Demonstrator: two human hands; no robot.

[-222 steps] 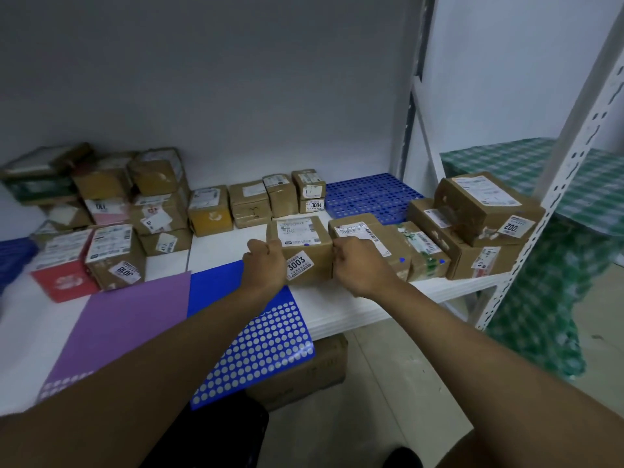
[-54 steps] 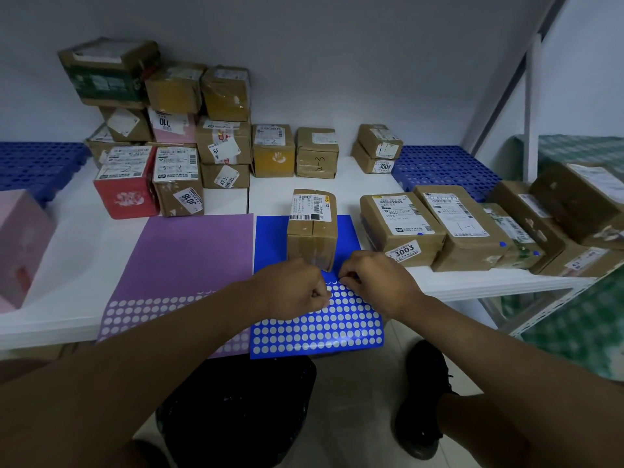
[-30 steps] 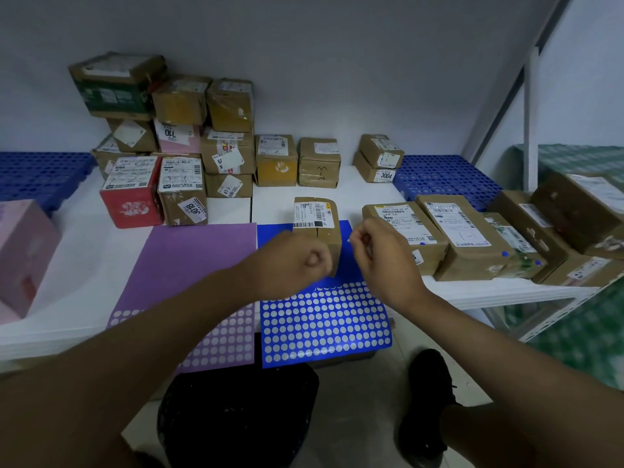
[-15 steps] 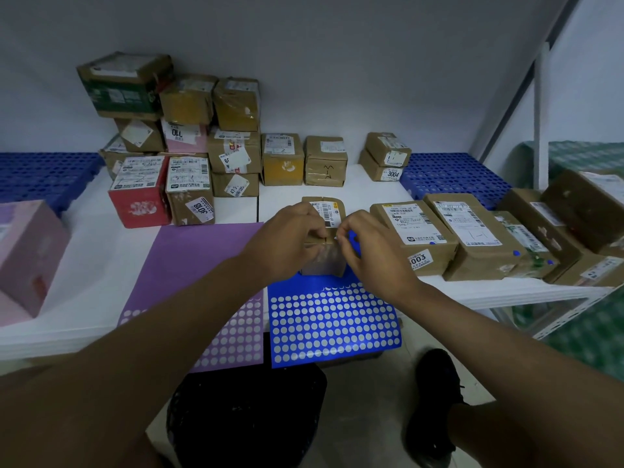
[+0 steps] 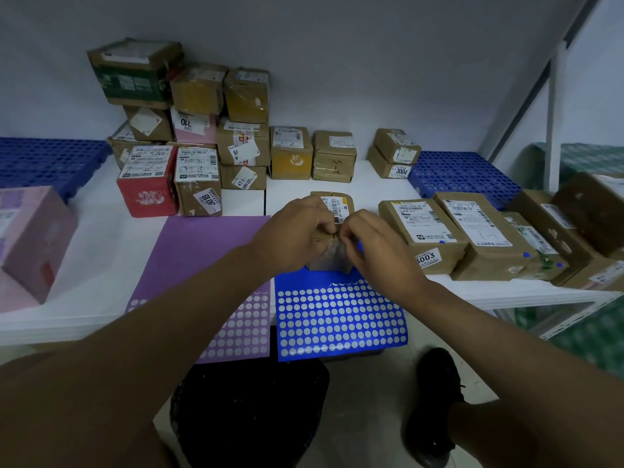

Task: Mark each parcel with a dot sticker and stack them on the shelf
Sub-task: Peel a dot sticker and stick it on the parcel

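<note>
White shelf surface (image 5: pixel 84 258), grey wall behind. Left hand (image 5: pixel 297 231) and right hand (image 5: pixel 374 251): fingertips pinched together at near top edge of small brown parcel (image 5: pixel 332 231). Parcel long axis runs away from viewer, resting on blue sticker sheet (image 5: pixel 337 319); purple sticker sheet (image 5: pixel 202 251) alongside.

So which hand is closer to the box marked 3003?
The right hand: it sits just beside the box marked 3003, on its left. The left hand is farther away, beyond the small parcel both hands work on.
</note>
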